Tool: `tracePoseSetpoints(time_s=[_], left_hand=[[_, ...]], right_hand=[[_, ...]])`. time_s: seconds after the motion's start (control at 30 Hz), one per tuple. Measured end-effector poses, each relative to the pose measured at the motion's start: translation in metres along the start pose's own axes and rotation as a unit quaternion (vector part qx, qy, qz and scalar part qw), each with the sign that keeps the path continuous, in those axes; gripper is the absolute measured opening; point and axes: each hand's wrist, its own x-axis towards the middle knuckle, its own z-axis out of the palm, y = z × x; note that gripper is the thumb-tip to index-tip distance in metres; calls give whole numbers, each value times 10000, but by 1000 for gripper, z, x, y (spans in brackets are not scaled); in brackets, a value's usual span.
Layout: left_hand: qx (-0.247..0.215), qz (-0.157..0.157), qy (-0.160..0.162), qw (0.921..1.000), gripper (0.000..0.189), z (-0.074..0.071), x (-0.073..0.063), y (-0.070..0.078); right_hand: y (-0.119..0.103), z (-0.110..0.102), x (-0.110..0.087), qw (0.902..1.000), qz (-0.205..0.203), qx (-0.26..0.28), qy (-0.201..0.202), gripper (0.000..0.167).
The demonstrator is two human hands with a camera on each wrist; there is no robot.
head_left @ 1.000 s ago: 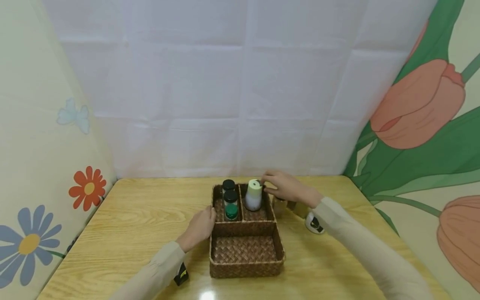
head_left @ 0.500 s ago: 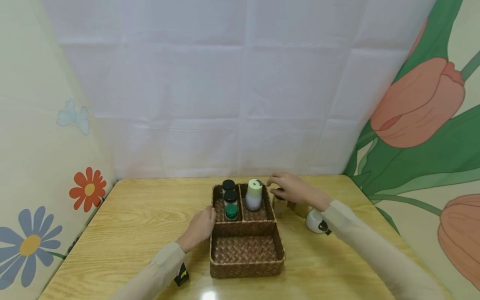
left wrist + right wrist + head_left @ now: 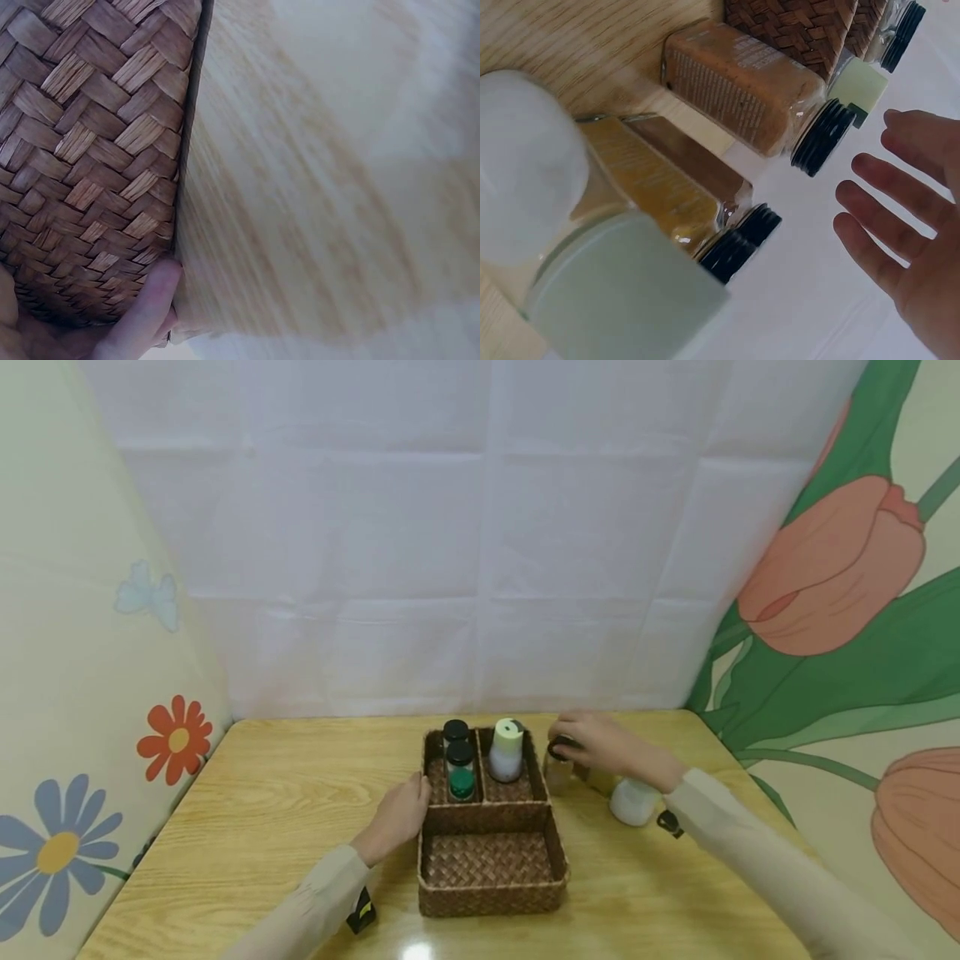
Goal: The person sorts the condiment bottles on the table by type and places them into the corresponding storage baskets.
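Observation:
A brown woven basket (image 3: 491, 902) with three compartments stands on the table. My left hand (image 3: 397, 814) grips its left wall; in the left wrist view a finger (image 3: 150, 300) lies against the weave. Jars with black lids and a green-lidded jar (image 3: 462, 785) stand in the back left compartment, a white bottle with a pale yellow-green top (image 3: 506, 752) in the back right one. My right hand (image 3: 603, 747), fingers spread and holding nothing, hovers by the black lid of a spice jar of orange-brown powder (image 3: 742, 86), just right of the basket.
Right of that jar stand a yellow-filled jar (image 3: 649, 187), a brown-filled jar (image 3: 697, 157) and a white container (image 3: 633, 802). A pale green lid (image 3: 626, 289) looms close in the right wrist view. A white cloth (image 3: 480, 543) hangs behind the table (image 3: 300, 793).
My right hand has moved right, from beside the white bottle in the basket to over the black-lidded spice jar outside it. The left hand and basket have stayed in place.

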Motion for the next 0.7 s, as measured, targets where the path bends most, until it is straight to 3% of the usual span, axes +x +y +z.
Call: tracePoseSetpoints(time_s=[0.23,0.5,0.7], left_hand=[[4,102,-47,9999,51,4,1,1],[6,146,-44,9999,52,1,0,-2],[191,218,114,9995,46,0,1,-2]], right_hand=[[0,-8,-17,9998,181,-19,-38,10],[1,-8,-26,9998,-15,-214,58,9],[2,-6,-31,9999,87,-116,-23,10]])
